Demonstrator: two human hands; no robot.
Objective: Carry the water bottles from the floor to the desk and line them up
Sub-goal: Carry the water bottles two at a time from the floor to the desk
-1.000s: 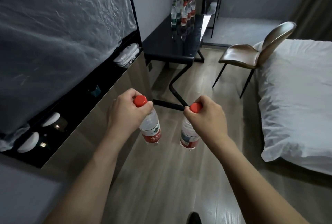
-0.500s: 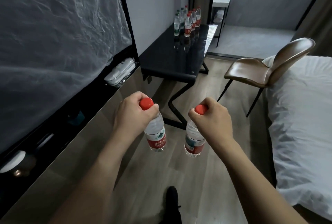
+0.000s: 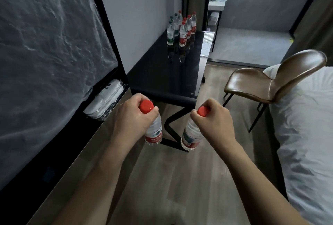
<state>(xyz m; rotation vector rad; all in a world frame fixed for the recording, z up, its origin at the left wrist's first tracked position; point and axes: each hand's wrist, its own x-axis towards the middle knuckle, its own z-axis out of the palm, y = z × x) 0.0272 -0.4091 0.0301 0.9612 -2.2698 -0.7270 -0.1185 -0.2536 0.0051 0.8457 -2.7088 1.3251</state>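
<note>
Left hand (image 3: 134, 116) is closed around the neck of a red-capped water bottle (image 3: 154, 131), held upright above the wood floor (image 3: 171, 179). Right hand (image 3: 215, 122) grips the neck of a second red-capped bottle (image 3: 191, 138), tilted slightly. Both bottles hang just short of the black desk (image 3: 173, 73), where a cluster of bottles (image 3: 181, 28) stands at the far end, beside a brown chair (image 3: 270, 82)

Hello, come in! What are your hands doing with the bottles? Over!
Left hand grips one bottle by the neck, right hand another. Desk ahead, bottle rows at its far end. Path clear; chair off right.
</note>
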